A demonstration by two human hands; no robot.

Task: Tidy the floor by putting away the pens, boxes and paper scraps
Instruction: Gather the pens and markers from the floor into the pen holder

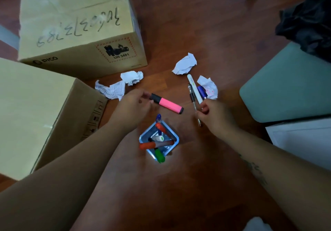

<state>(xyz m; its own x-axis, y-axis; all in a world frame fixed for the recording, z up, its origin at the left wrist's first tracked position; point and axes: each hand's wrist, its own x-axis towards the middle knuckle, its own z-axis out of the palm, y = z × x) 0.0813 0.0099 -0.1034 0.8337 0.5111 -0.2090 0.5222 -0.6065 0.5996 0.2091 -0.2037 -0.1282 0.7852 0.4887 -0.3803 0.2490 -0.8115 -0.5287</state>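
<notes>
The left hand (134,105) pinches the pink highlighter (170,104) by its cap and the right hand (216,117) grips three pens (194,92), above the floor (197,24) between pen cup (147,130) and paper scraps (184,64).

Far cardboard box (77,24), near side face: "PICO" logo (47,60) printed black at lower left. Same face, right: red-dashed hazard label (117,50) with black battery-and-flame symbol, reads "UN 3481". Box top: handwritten black marker digits, upside down, smeared, not surely readable. Near-left cardboard box (35,114): small printed marks (96,117) on its side, too blurred.
</notes>
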